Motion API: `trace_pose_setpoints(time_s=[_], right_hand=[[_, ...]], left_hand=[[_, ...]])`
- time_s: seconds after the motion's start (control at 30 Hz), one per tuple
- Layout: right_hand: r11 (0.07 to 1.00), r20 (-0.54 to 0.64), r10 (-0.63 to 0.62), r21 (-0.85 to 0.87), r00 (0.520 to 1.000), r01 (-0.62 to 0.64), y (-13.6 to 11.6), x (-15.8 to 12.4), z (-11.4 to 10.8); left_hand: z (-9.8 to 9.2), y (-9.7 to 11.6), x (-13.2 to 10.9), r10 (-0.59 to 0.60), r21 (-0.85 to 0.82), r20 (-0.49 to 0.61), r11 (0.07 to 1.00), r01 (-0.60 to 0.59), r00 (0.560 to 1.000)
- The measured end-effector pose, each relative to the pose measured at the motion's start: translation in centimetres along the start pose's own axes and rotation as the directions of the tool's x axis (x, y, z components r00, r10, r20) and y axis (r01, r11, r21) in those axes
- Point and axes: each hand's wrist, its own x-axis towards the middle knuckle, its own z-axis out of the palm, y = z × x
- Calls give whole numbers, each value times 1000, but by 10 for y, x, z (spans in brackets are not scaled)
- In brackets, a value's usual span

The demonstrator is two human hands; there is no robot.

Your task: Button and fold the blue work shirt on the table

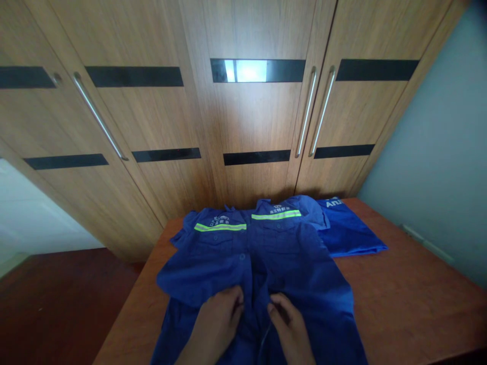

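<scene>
A blue short-sleeved work shirt (300,263) with reflective yellow-green chest strips lies spread on the table, collar toward the wardrobe. Its front is parted down the middle below the chest. My left hand (218,319) is closed on the left front edge, fingers pinching the cloth. On the opposite front edge, my right hand (287,322) pinches the fabric between thumb and fingers. A button shows on the left front edge above my left hand. The shirt's lower end runs out of view at the bottom.
A folded bright blue garment (350,230) with white lettering lies behind the shirt at right, on the reddish-brown table (411,299). A wooden wardrobe (251,121) with metal handles stands close behind. A pale wall (429,172) bounds the right side.
</scene>
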Motion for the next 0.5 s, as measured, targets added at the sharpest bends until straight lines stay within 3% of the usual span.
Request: trace_pose_setpoints(time_s=[0.17, 0.33, 0.4, 0.5], right_hand=[[999, -41, -38, -11, 998, 38, -21, 1, -7], [999, -41, -51, 6, 998, 51, -29, 0, -10], [998, -39, -65, 6, 997, 65, -29, -1, -10], [994, -52, -104, -32, 993, 102, -31, -3, -12]], left_hand=[[-13, 19, 7, -7, -361, -131, 932, -41, 991], [-3, 34, 8, -79, -689, -117, 725, -24, 990], [6, 34, 5, -105, -710, -134, 704, -21, 985], [18, 32, 0, -124, -559, -266, 828, -48, 956]])
